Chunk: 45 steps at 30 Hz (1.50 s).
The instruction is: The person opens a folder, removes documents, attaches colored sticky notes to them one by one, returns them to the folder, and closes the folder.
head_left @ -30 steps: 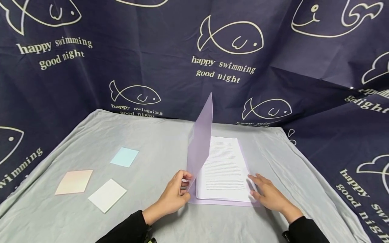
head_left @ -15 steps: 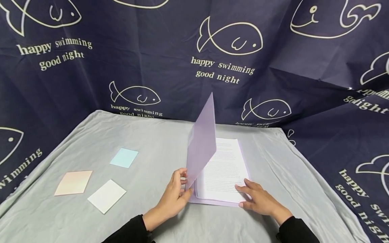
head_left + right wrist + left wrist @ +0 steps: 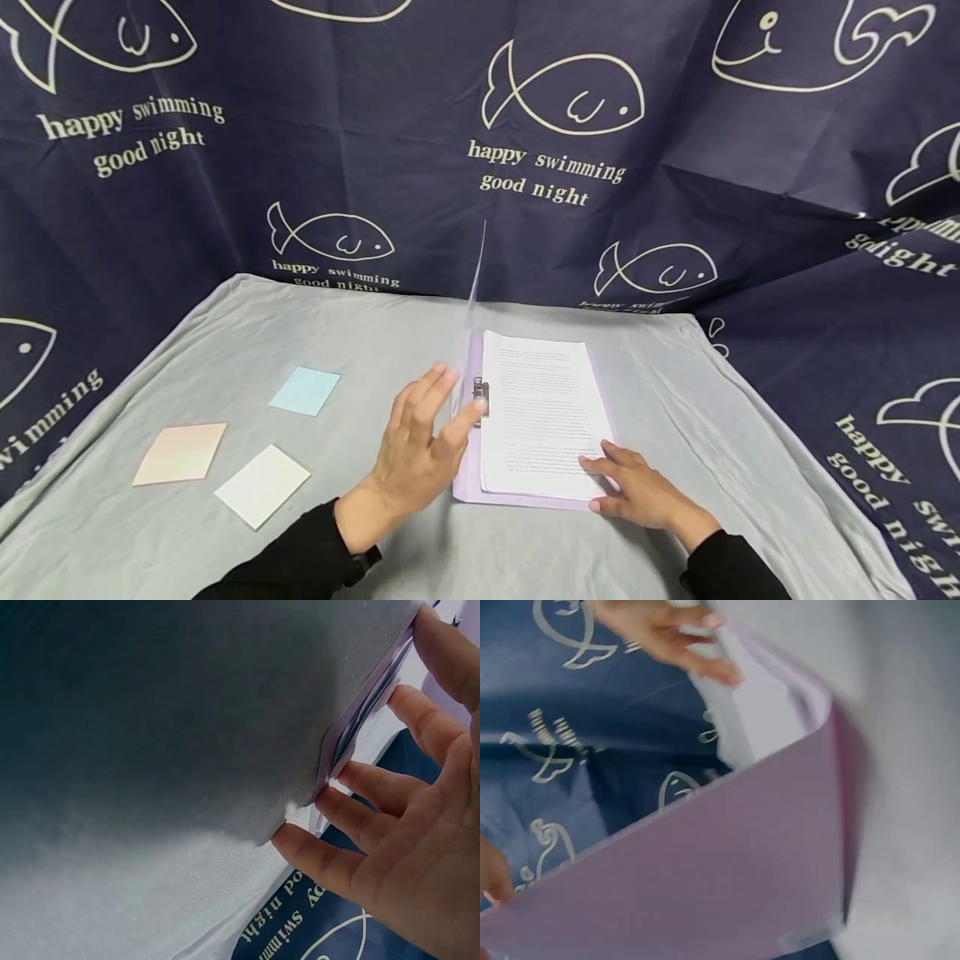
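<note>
Fingers (image 3: pixel 431 392) of the left hand (image 3: pixel 412 446) nearly straight, thumb set apart on the right; the raised cover (image 3: pixel 727 855) appears pinched between them by its near end. Right hand (image 3: pixel 637 483): fingers spread, resting on the near right corner of the printed papers (image 3: pixel 543 417).

Left thumb overlaps the metal clip (image 3: pixel 485 393) in the head view; touching or apart, cannot tell. Cover stands close to upright, bowed at the spine.

Purple folder (image 3: pixel 467 479) lies right of middle on the worktop (image 3: pixel 360 333), spine to the left, papers squared inside.

Step in hand, by judgement: turning the cover. Best done as one slow arc about the spine, pinch light so the plastic does not crease, thumb clear of the clip. Right fingers should press just enough to stop the folder sliding, without dragging sheets askew.

Farther left: white pad (image 3: pixel 262 486) near, pink pad (image 3: pixel 180 454) beyond it leftward, blue pad (image 3: pixel 305 391) far. The left sleeve (image 3: pixel 281 554) should pass above the white one.
</note>
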### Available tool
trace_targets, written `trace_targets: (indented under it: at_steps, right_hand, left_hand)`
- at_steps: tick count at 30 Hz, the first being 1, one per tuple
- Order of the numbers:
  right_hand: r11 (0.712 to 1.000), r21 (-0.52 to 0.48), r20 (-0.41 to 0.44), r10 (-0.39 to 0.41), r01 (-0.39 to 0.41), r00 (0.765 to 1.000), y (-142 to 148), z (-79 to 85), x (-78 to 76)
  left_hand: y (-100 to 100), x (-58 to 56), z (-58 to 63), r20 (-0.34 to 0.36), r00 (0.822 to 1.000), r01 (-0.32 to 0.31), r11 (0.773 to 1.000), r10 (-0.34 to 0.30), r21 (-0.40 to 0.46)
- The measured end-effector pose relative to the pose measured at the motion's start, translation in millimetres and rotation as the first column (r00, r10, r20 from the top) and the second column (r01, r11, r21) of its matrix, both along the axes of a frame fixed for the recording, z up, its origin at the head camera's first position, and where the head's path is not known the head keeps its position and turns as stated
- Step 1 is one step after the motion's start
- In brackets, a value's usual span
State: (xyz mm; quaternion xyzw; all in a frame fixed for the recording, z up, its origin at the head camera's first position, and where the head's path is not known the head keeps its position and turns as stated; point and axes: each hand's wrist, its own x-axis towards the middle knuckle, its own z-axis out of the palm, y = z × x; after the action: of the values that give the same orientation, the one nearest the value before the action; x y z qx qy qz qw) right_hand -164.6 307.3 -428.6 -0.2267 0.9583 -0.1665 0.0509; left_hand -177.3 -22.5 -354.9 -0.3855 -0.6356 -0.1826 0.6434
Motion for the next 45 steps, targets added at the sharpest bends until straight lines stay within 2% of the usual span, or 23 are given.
trace_targets:
  at_steps: [2,5,9,12,18,21,23,25,27,30,34,41,45]
  right_hand:
    - [1.0,0.002,0.002,-0.002,0.002,1.0,0.3,0.4,-0.7]
    - [1.0,0.005,0.008,-0.004,0.004,1.0,0.8,1.6,-1.7]
    - [1.0,-0.004,0.023,0.005,-0.004,1.0,0.4,2.6,-2.5]
    - [1.0,-0.013,0.037,0.007,-0.007,0.999,-0.3,2.6,-3.0]
    - [1.0,-0.015,0.042,0.004,-0.003,0.999,-0.3,1.8,-3.8]
    - [1.0,-0.02,0.036,0.02,-0.019,0.999,-1.1,0.7,-4.2]
    - [0.999,-0.024,0.037,0.028,-0.027,0.999,-2.1,0.1,-4.5]
    - [0.999,-0.023,0.039,0.031,-0.03,0.999,-3.0,-0.5,-4.5]
    - [1.0,-0.019,0.044,0.025,-0.024,0.999,-3.6,-0.2,-4.1]
    - [1.0,-0.011,0.053,0.001,-0.001,0.999,-3.6,1.3,-3.0]
    - [1.0,0.001,0.048,-0.02,0.02,0.999,-2.3,3.8,-1.8]
    - [0.998,0.024,0.035,-0.056,0.055,0.998,4.3,3.0,-1.5]
    - [0.997,0.014,0.036,-0.071,0.071,0.997,9.2,5.2,-0.7]
  left_hand:
    - [-4.1,2.1,12.1,0.027,0.999,0.026,1.0,-0.027,0.009]
    - [-10.0,5.3,24.8,0.105,0.991,0.075,0.996,-0.08,0.05]
    - [-17.5,6.8,34.6,0.167,0.981,0.076,0.99,-0.096,0.119]
    - [-22.4,6.5,38.5,0.163,0.983,0.059,0.989,-0.082,0.137]
    - [-25.9,5.5,39.7,0.154,0.986,0.044,0.992,-0.062,0.121]
    - [-31.1,6.3,39.4,0.181,0.983,-0.006,0.994,-0.015,0.111]
    - [-38.2,8.1,39.4,0.226,0.973,-0.062,0.993,0.038,0.101]
    - [-47.8,10.4,38.9,0.288,0.953,-0.12,0.989,0.092,0.083]
    - [-58.4,12.5,37.3,0.356,0.924,-0.168,0.984,0.138,0.055]
    - [-73.8,14.8,32.4,0.462,0.865,-0.213,0.977,0.194,-0.011]
    - [-88.6,16.3,22.1,0.553,0.79,-0.263,0.961,0.264,-0.083]
    - [-101.5,19.9,0.3,0.603,0.705,-0.368,0.919,0.374,-0.141]
    - [-106.3,21.4,-12.6,0.632,0.648,-0.397,0.896,0.426,-0.197]
